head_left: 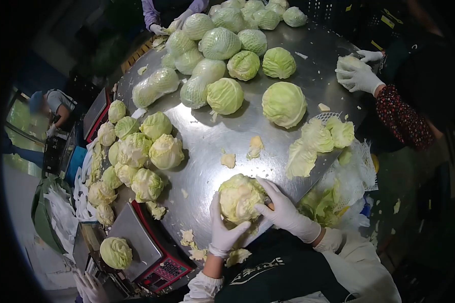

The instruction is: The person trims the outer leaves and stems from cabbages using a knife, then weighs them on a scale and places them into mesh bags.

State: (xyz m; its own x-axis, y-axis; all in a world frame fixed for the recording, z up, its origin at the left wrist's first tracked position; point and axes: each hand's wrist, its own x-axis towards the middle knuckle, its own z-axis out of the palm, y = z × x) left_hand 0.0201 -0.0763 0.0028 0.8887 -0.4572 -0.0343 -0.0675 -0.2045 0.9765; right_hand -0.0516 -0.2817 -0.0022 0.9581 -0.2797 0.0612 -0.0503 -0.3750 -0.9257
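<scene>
In the head view a pale cabbage is held low over the steel table, its ragged cut base facing up. My gloved left hand cups its left and near side. On the other side, my gloved right hand grips it with fingers and thumb curved round. A small orange-brown bit shows beneath the right palm; what it belongs to is hidden. Trimmed leaf scraps lie just beyond the cabbage, and more pieces are near my left wrist.
Loose cabbages crowd the left side; net-wrapped ones are piled at the back. A red scale bears one cabbage. Loose leaves lie at the right edge above a waste bag. Co-workers stand right and at the back.
</scene>
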